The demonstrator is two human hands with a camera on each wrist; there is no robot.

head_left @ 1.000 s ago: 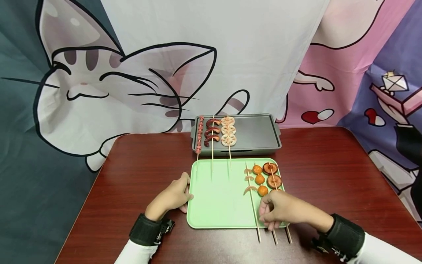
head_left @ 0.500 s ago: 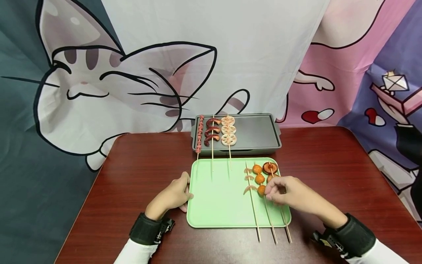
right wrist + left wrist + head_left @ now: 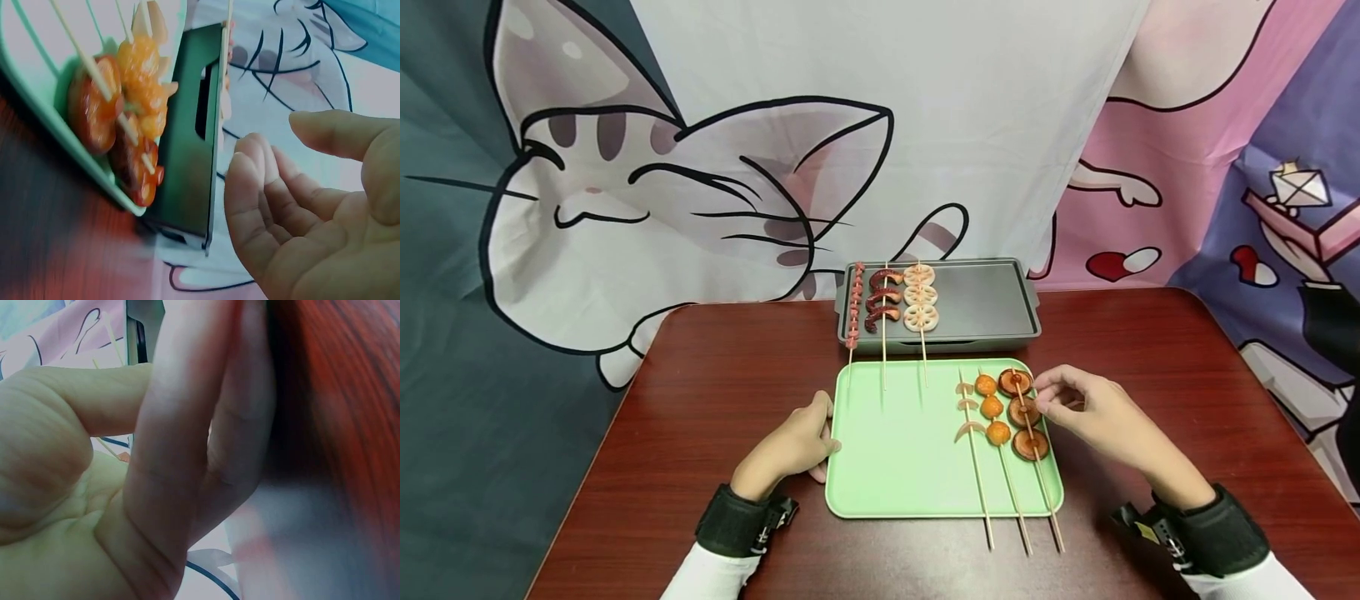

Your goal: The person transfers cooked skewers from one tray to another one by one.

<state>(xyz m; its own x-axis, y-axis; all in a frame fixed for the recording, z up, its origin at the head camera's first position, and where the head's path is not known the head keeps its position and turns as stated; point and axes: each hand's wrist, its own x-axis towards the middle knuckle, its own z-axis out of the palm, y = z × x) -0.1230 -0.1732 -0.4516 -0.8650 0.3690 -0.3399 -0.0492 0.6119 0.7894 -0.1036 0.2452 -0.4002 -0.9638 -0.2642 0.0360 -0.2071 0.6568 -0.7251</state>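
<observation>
So the green tray (image 3: 895, 467) is a smooth, plastic-looking rectangle with rounded corners and a low rim, on a glossy red-brown table (image 3: 722, 367) with streaky wood grain. Clock face is as the head camera sees it, tray in the middle.

The left hand (image 3: 793, 442) is at 9 o'clock, gripping the tray's edge with thumb and fingers. The right hand (image 3: 1097, 412) is around 2 o'clock, just beside the mushroom skewer (image 3: 1024, 412), fingers loosely bent and a fair gap between thumb and fingertips, just air in there.

That mushroom skewer lies along the tray's 3 o'clock side: fat brown discs, really shiny in the right wrist view. Next to it toward 9 o'clock is the orange ball skewer (image 3: 992, 407), lumpy and glazed looking, then the crescent skewer (image 3: 967, 404) with thin, pale pinkish curves. All the sticks are plain pale wood, lower ends poking past the rim near 5 o'clock.

Up at 12 o'clock there's a grey griddle (image 3: 981, 300), flat and metal-looking with a raised lip. On its left half: a lotus root skewer (image 3: 920, 297) with holey cream slices, a tentacle skewer (image 3: 883, 297) of dark red curls, and a pink chunk skewer (image 3: 854, 308) at the far left.

Counts: 3 skewers on the tray, 3 on the griddle, so 6. Mushroom discs 3, balls 3, crescents 3, lotus slices 3, tentacles 3. The pink bits are too small for me to count.
</observation>
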